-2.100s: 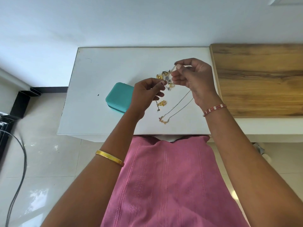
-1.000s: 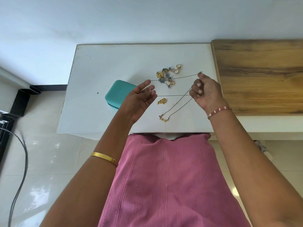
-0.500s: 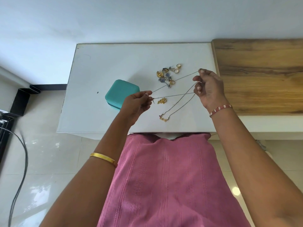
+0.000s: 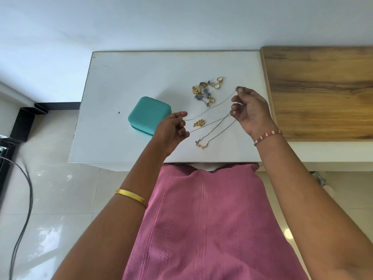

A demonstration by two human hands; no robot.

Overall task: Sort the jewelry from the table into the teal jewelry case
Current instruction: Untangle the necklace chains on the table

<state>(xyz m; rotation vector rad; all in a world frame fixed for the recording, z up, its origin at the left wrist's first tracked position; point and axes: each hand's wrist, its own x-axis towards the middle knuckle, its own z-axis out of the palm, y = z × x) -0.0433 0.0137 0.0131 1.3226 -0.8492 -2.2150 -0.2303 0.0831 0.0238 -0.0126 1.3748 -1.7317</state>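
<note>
**Both hands pinch a thin chain above the white table**

Pinched between thumb and fingertips, a thin chain (image 4: 210, 107) runs slack from the left hand (image 4: 171, 130) up to the right hand (image 4: 250, 110), both raised over the white table (image 4: 125, 81). A second strand (image 4: 210, 123) runs between the same hands lower down. From the right hand's curled fingers two more strands drop to a gold pendant (image 4: 201, 146) lying near the table's front edge. The teal case (image 4: 149, 115) sits closed on the table, just left of the left hand. A small gold piece (image 4: 199, 123) lies below the strands, and a heap of rings and earrings (image 4: 205, 90) rests farther back. A wooden top (image 4: 323, 91) adjoins the table on the right.
</note>
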